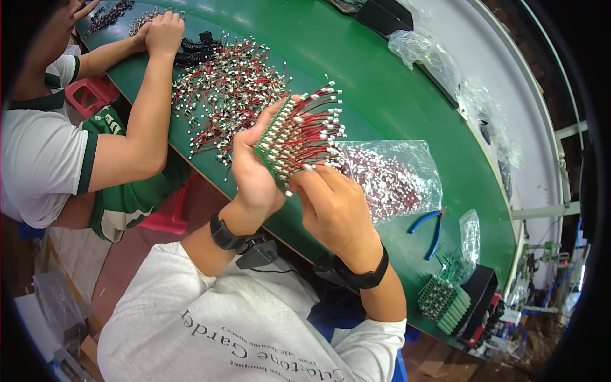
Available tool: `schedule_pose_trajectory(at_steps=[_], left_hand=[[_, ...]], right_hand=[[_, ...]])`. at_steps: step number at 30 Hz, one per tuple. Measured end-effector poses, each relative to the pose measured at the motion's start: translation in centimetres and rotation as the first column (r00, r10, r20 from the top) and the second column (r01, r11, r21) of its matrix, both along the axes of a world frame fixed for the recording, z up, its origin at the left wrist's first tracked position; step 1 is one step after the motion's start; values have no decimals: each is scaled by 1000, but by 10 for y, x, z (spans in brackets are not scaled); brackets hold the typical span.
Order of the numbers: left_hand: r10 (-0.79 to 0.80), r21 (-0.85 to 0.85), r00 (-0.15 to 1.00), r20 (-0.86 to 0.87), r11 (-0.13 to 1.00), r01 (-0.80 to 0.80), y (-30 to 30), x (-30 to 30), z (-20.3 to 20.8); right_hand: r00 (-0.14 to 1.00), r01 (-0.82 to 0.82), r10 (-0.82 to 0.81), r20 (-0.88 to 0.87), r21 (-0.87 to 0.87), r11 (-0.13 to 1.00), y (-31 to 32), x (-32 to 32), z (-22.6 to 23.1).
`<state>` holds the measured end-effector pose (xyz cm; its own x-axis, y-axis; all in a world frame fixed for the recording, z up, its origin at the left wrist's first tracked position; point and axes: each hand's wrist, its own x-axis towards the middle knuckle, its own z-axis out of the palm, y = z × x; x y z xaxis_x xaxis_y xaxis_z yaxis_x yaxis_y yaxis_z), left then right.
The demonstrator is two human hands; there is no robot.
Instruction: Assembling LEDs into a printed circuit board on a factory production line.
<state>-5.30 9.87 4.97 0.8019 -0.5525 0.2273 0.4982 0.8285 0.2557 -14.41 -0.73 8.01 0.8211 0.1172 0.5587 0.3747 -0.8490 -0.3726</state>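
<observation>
My left hand is wrapped round the edge of a green circuit board panel, held tilted above the table. Rows of white sockets cover its face, and many short red wires with white connectors stick out from it to the right. At the panel's lower corner my right hand is closed, thumb and forefinger pinched together by the sockets. What sits between those fingertips is too small to make out. Behind the panel lies a loose heap of red-and-white connector cables.
Right of my hands lies a clear plastic bag of similar cables. Blue-handled pliers and stacked green boards by a black bin are nearer right. Another person's hands work at the far left of the green table.
</observation>
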Motion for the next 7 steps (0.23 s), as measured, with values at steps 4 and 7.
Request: schedule_pose_trajectory(at_steps=[4, 7], left_hand=[[-262, -46, 959, -105, 965, 258, 13, 9, -11], [-304, 22, 945, -122, 951, 309, 17, 7, -14]], right_hand=[[999, -37, 37, 22, 41, 998, -7, -12, 27], [999, -1, -8, 42, 205, 979, -21, -33, 50]])
